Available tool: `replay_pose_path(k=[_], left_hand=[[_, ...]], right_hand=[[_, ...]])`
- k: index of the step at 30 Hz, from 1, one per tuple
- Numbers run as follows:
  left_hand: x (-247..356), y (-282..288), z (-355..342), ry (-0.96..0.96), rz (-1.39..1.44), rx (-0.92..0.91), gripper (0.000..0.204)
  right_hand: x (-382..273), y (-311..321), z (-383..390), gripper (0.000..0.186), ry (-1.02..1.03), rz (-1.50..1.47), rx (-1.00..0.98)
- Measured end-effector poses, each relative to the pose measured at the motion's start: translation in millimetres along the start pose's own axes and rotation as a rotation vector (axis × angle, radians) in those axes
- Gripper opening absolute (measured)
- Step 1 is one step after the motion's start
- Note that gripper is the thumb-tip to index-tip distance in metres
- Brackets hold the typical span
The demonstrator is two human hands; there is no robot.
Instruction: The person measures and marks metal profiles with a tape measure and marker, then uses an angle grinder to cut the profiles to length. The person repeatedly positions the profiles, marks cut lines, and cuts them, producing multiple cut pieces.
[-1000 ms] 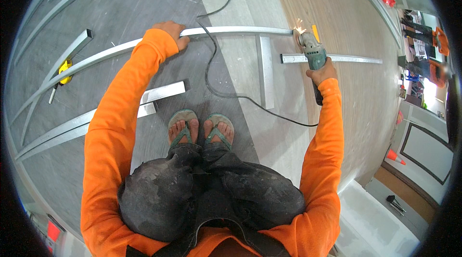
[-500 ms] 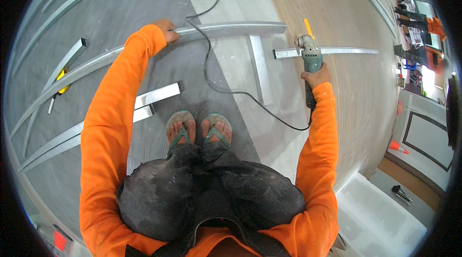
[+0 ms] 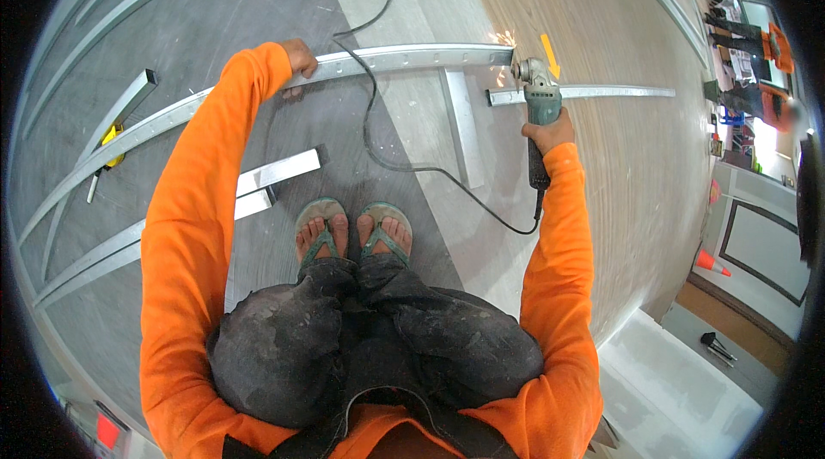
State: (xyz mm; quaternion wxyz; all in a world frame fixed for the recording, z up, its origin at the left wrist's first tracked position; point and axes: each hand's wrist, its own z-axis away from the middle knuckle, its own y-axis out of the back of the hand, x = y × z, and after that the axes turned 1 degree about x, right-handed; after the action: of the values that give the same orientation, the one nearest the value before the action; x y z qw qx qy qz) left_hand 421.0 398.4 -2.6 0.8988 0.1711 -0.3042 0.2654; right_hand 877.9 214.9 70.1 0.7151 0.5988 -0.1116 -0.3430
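My right hand (image 3: pixel 553 131) is wrapped round the body of a green and black angle grinder (image 3: pixel 543 107). The grinder's disc meets the right end of a long galvanized metal channel (image 3: pixel 412 57), and orange sparks (image 3: pixel 503 39) fly there. Further along to the left, my left hand (image 3: pixel 301 62) is closed over that channel, its fingers curled past the edge. Crossing in front of the channel, a black power cord (image 3: pixel 412 168) runs to the grinder's rear. Under the channel's right part lies a short metal piece (image 3: pixel 462 128).
Another metal channel (image 3: pixel 601 93) lies right of the grinder. Cut channels (image 3: pixel 279 170) rest left of my sandalled feet (image 3: pixel 352 231). A yellow tape measure (image 3: pixel 112 145) sits by a channel at left. Several people (image 3: pixel 778 51) stand far right, beyond an orange cone (image 3: pixel 711 263).
The grinder has moved slightly left, bringing its disc to the channel's end, and sparks have appeared. The channel has turned in my left hand, so a face with small marks shows.
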Motion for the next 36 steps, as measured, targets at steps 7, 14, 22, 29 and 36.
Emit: replay_pose_path(k=[7, 14, 22, 29, 36], left_hand=[[-21.2, 20.8, -33.5, -0.160, 0.006, -0.041, 0.033], [-8.1, 39.6, -23.9, -0.177, -0.620, 0.470, 0.037], [-6.2, 40.6, -45.8, -0.074, -0.803, 0.902, 0.044], [-36.1, 20.5, -5.2, -0.255, -0.855, 1.068, 0.051], [-136.0, -29.5, 59.8, -0.466, -0.693, 1.369, 0.040]], right_hand=[[7.7, 0.5, 7.8, 0.067, 0.011, 0.012, 0.035], [44.2, -15.1, -5.1, 0.063, 0.050, -0.019, 0.093], [81.4, -16.1, -15.8, 0.051, -0.026, -0.379, 0.076], [93.9, -11.2, -21.1, 0.052, -0.103, -0.580, 0.069], [97.2, -28.7, 1.3, 0.042, -0.234, -0.865, 0.042]])
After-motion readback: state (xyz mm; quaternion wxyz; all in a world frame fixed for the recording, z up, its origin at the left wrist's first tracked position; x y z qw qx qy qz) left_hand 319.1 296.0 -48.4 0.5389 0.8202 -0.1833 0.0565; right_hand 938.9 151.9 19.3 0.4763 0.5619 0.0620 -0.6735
